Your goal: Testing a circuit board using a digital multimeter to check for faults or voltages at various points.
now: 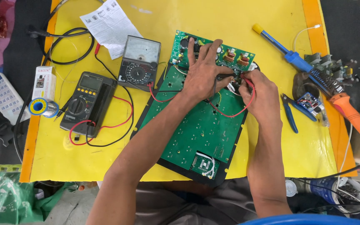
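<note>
On the yellow worktop the left hand presses flat with a black probe on the stiff, fragile large green circuit board, best held by its edges, while the right hand pinches the thin red probe lead.

Circuit board mid-table, two meters to its left, soldering iron right.

A single head-worn camera looks almost straight down from above the person's seat, close enough that the yellow desk fills most of the picture. The near edge of the desk lies low in the view, the far edge runs out at the top. Both forearms enter from the bottom, and dark floor shows at left and right.
</note>
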